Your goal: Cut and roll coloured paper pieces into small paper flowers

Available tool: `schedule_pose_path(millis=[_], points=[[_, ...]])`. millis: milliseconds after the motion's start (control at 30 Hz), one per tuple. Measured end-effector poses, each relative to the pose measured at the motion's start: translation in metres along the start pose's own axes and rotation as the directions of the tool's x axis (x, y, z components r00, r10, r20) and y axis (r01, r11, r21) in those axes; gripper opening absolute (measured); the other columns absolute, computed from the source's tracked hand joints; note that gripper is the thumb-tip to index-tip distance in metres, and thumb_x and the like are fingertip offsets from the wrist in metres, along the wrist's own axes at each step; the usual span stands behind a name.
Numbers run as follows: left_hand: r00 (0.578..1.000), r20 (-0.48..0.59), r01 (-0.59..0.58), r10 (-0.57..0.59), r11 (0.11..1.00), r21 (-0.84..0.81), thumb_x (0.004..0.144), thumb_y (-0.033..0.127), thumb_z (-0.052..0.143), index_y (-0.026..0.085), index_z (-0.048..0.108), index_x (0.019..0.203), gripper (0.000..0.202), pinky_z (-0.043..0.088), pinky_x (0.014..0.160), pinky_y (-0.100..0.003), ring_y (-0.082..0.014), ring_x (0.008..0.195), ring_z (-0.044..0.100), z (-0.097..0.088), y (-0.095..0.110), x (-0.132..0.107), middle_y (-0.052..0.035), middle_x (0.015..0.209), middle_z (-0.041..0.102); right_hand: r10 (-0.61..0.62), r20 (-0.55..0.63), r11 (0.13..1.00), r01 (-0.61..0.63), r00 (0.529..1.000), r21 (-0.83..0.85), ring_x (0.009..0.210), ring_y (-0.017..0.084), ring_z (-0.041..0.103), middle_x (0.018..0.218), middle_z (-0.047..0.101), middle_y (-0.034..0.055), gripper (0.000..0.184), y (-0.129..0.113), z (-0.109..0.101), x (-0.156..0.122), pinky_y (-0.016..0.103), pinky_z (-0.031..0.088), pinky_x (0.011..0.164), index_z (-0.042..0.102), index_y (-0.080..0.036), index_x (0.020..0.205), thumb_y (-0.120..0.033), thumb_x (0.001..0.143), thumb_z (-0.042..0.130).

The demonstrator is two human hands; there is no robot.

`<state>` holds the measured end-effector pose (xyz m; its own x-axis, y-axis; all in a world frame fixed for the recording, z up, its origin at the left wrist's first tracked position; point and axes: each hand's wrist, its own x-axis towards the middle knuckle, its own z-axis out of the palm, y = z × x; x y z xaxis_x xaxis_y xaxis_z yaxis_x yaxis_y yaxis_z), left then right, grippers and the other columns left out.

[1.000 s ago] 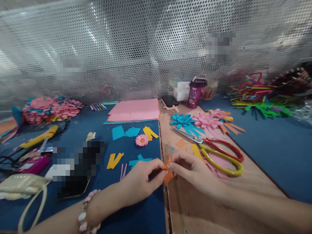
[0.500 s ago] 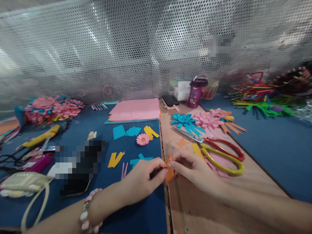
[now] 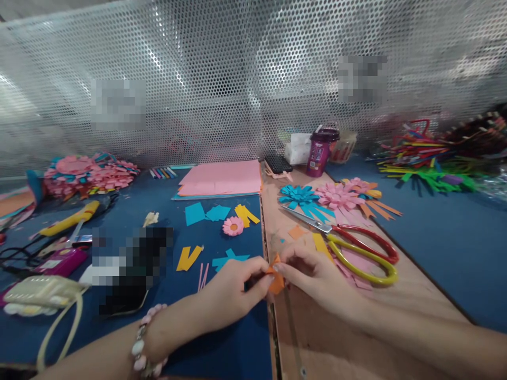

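A small folded piece of orange paper (image 3: pixel 276 285) is pinched between both hands, over the seam where the blue and wooden tabletops meet. My left hand (image 3: pixel 237 282) grips its left side with thumb and fingers. From the right, my right hand (image 3: pixel 315 269) holds its upper edge between thumb and fingertips; the fingers partly cover the paper. Scissors with one red and one yellow handle (image 3: pixel 362 282) lie beyond my right hand, blades pointing left. Left of centre lie a small pink paper flower (image 3: pixel 233 226), blue paper pieces (image 3: pixel 229 259) and yellow strips (image 3: pixel 189 258).
A stack of pink sheets (image 3: pixel 222 177) lies at the back, near a purple cup (image 3: pixel 317 153) and a phone (image 3: pixel 278 164). Blue (image 3: pixel 299 196) and pink paper flowers (image 3: pixel 340 196) lie behind the scissors. At left are a dark phone (image 3: pixel 132 279), a yellow glue gun (image 3: pixel 71 219) and a heap of paper flowers (image 3: pixel 89 174).
Both hands keep hold of the orange paper in nearly the same pose. The whole view has shifted very slightly.
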<state>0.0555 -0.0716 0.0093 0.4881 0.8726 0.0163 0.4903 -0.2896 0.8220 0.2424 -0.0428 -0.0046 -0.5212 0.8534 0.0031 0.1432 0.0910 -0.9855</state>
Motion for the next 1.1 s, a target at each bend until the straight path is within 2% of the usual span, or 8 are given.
schedule_pose_path(millis=[233,600,733,900,1100], points=[[1.000,-0.010,-0.011,0.011,0.999,-0.032,0.091,0.028,0.041,0.017,0.056,0.085,0.019,0.047,0.069,-0.025,-0.0130,0.070,0.064,-0.0002,0.0002,0.0006,-0.0014,0.074,0.069,-0.016,-0.006,1.000,0.016,1.000,-0.012,0.067,0.008,0.049,0.073,0.053,-0.0003,0.032,0.0035,-0.0003,-0.0002,0.020,0.039,0.061,0.053,-0.016,0.079,-0.048,0.081,0.056],[0.999,0.011,0.040,-0.039,0.991,-0.128,0.090,0.027,0.043,0.016,0.054,0.078,0.019,0.048,0.065,-0.023,-0.0133,0.067,0.066,-0.0017,0.0033,0.0015,-0.0014,0.069,0.068,-0.030,-0.014,0.998,0.029,0.999,-0.060,0.070,0.009,0.051,0.078,0.057,0.0004,0.030,0.0043,0.0000,0.0018,0.021,0.041,0.062,0.055,-0.017,0.082,-0.047,0.080,0.057],[0.996,0.043,0.080,-0.075,0.987,-0.142,0.089,0.025,0.044,0.016,0.053,0.078,0.017,0.047,0.064,-0.023,-0.0140,0.066,0.067,-0.0023,0.0042,0.0015,-0.0014,0.069,0.067,-0.004,-0.017,0.996,0.002,1.000,-0.087,0.067,0.009,0.050,0.074,0.056,0.0005,0.032,0.0059,0.0000,-0.0001,0.020,0.039,0.058,0.053,-0.016,0.078,-0.048,0.080,0.057],[0.989,0.104,0.126,-0.109,0.977,-0.170,0.087,0.026,0.046,0.016,0.052,0.075,0.017,0.045,0.062,-0.023,-0.0144,0.063,0.065,-0.0028,0.0061,0.0005,-0.0032,0.065,0.069,-0.004,0.022,0.999,0.005,1.000,-0.050,0.066,0.008,0.049,0.072,0.055,-0.0001,0.031,0.0048,-0.0011,-0.0015,0.020,0.039,0.060,0.053,-0.015,0.074,-0.045,0.079,0.059],[0.986,0.120,0.134,-0.112,0.972,-0.191,0.088,0.028,0.045,0.016,0.053,0.075,0.020,0.042,0.057,-0.021,-0.0105,0.053,0.057,-0.0047,0.0058,0.0009,0.0002,0.055,0.064,0.002,0.070,0.999,-0.006,0.998,0.048,0.067,0.007,0.050,0.073,0.056,-0.0006,0.028,0.0037,-0.0038,0.0015,0.019,0.040,0.061,0.058,-0.015,0.078,-0.042,0.078,0.062]])
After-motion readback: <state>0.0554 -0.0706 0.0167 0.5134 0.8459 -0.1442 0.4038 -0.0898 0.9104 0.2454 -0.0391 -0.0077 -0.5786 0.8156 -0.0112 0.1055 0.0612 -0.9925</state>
